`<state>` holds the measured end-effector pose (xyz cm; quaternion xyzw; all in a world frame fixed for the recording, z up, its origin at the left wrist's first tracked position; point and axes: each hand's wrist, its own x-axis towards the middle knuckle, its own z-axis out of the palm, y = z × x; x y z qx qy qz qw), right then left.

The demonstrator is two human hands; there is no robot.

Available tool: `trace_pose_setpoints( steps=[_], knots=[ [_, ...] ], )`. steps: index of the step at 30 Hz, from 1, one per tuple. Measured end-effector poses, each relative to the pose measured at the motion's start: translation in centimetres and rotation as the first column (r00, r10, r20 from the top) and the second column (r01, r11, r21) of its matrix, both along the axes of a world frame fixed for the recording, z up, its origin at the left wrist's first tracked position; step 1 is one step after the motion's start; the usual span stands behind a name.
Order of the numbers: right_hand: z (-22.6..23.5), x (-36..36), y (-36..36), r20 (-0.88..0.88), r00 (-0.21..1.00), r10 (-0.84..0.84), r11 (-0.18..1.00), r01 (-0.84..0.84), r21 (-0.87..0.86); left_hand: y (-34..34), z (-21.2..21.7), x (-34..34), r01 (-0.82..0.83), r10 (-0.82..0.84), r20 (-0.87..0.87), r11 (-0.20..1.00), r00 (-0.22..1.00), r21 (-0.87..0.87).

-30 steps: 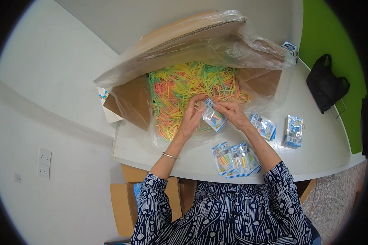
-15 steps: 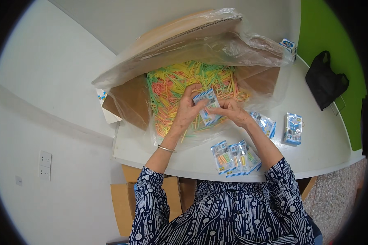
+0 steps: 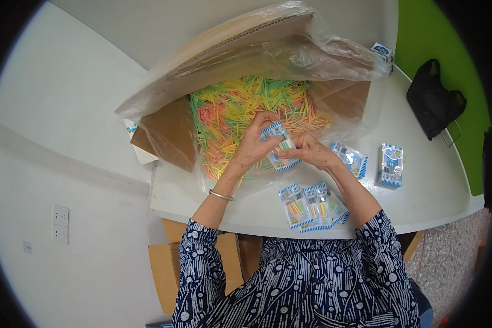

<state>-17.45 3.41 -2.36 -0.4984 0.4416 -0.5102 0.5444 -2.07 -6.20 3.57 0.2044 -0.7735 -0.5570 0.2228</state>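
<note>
Hands (image 3: 251, 146) (image 3: 315, 154) now lower on packet (image 3: 285, 144)

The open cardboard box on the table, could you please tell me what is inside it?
Thin sticks in yellow, green and pink lie heaped in the cardboard box. The left hand and held packet hide part of the heap; deeper layers are covered.

The white table (image 3: 421, 205) carries packets (image 3: 313, 208) — blue and white — and an open carton (image 3: 172, 146)
</note>
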Motion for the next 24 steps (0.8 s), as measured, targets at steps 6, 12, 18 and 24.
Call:
trace_pose_setpoints(
  steps=[6,12,18,24],
  knots=[
    [-1.0,0.0,0.6,0.086,0.995,0.045,0.993,-0.054,0.104,0.0,0.0,0.2,0.048,-0.049,0.035,0.999,0.998,0.022],
    [-1.8,-1.6,1.5,0.028,0.997,-0.076,0.995,0.074,0.07,-0.2,-0.2,0.7,0.011,-0.008,-0.023,0.988,1.0,0.156],
    [-1.5,-3.2,2.1,0.102,0.97,-0.22,0.972,0.21,0.103,-2.9,-7.2,5.5,-0.05,0.209,0.299,0.885,0.931,-0.463],
    [-1.6,-2.0,2.4,0.128,0.988,-0.084,0.982,0.061,0.178,-0.9,-9.1,4.4,-0.059,0.446,0.29,0.62,0.847,-0.783]
  ],
)
